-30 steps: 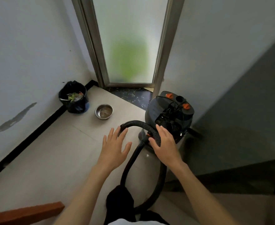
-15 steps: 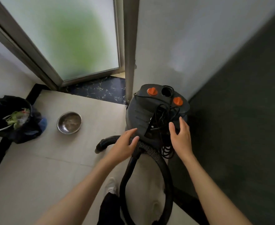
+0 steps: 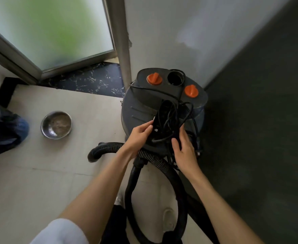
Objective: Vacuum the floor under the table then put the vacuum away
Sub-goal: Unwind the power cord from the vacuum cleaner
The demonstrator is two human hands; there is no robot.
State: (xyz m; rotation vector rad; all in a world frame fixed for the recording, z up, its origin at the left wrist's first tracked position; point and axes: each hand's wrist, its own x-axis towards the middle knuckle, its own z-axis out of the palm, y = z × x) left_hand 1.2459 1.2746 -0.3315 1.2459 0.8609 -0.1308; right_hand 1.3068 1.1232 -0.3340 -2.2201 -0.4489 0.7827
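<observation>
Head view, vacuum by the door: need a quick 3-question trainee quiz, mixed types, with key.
1. True or false: the metal bowl stands on top of the vacuum.
2. Multiple choice: what do both hands reach for? A) the orange knobs B) the bundle of black cord on the vacuum's top C) the glass door
3. Fill in: the black hose loops over the ____ in front of the vacuum.

Key
1. False: the bowl is on the floor, left of the vacuum.
2. B: the left hand and right hand sit on either side of the cord.
3. floor
</observation>
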